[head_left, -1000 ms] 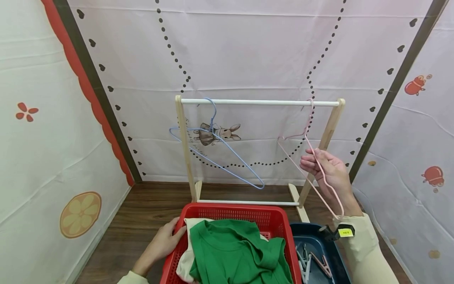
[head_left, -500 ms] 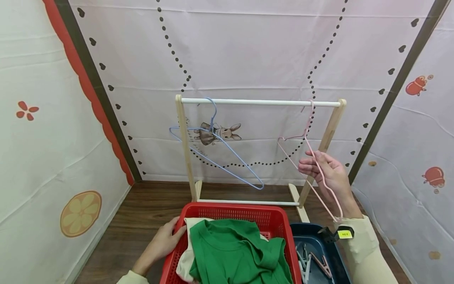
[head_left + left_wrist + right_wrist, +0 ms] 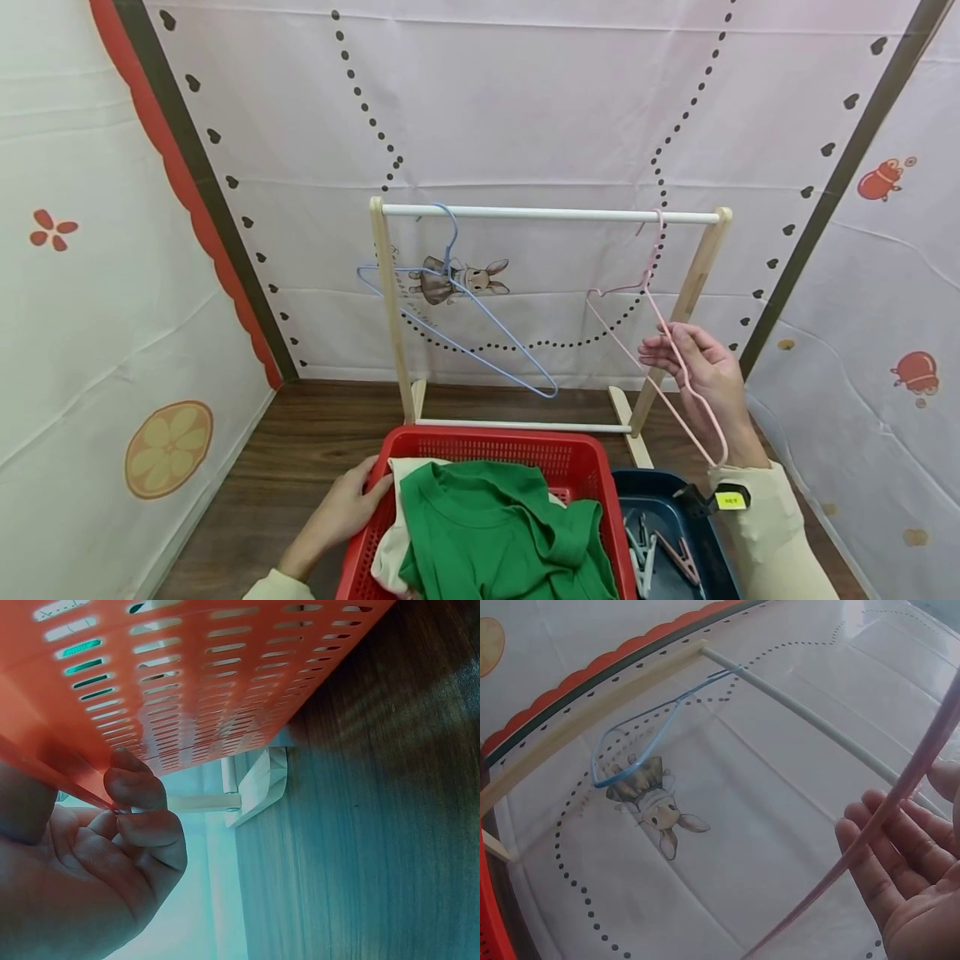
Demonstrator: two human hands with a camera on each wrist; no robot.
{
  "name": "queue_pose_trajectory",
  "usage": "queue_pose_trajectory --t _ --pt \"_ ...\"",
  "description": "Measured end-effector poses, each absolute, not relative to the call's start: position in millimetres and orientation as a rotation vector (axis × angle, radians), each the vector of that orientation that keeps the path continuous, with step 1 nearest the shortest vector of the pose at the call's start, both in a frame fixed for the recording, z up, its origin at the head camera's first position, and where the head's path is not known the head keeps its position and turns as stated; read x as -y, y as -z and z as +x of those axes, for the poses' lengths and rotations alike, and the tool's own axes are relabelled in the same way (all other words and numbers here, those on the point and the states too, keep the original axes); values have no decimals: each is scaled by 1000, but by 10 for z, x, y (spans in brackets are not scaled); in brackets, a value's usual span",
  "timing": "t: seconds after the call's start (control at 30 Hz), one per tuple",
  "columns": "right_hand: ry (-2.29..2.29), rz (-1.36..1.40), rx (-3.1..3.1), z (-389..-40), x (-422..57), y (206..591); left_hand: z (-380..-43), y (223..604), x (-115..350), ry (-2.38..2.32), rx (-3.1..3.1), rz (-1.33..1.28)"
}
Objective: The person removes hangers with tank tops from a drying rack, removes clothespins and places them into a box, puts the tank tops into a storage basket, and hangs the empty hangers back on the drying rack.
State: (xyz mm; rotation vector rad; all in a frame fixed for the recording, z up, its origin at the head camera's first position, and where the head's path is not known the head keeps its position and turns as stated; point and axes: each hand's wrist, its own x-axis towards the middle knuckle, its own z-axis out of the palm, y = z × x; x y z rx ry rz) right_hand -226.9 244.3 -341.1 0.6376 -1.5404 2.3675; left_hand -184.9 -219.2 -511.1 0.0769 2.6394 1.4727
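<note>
On the white bar of a small wooden rack [image 3: 551,214], a pink clothes hanger [image 3: 705,408] hangs by its hook near the right end. My right hand [image 3: 708,371] pinches its right arm between thumb and index finger, the other fingers loosely extended. In the right wrist view the pink hanger [image 3: 829,881] crosses in front of the fingers [image 3: 877,881]. My left hand [image 3: 341,508] grips the left rim of a red basket [image 3: 600,475], fingertips curled under the lip in the left wrist view. A green shirt [image 3: 502,533] lies in the basket over a cream garment [image 3: 392,550].
A blue clothes hanger [image 3: 502,329] hangs toward the bar's left end. Right of the basket, a dark blue tray [image 3: 652,483] holds several clothespins [image 3: 678,558]. The rack stands on the wooden floor [image 3: 247,500], with printed white cloth walls [image 3: 525,100] around it.
My right hand has shifted very slightly right and down, still on the pink hanger. The left hand and basket stay in place.
</note>
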Motion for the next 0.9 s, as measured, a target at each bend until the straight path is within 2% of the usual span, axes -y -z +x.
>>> queue_pose_trajectory --t 0.3,0.57,0.9 --pt "-2300 616 1450 -2218 -2532 3431 -1856 5085 2188 -1467 -2632 66" --pt "-2316 743 1342 -2192 -2652 3535 -1859 5090 2178 -1465 -2653 58" --pt "-2262 567 1563 -2047 -2762 3654 -1868 5088 2219 -1409 -2691 71"
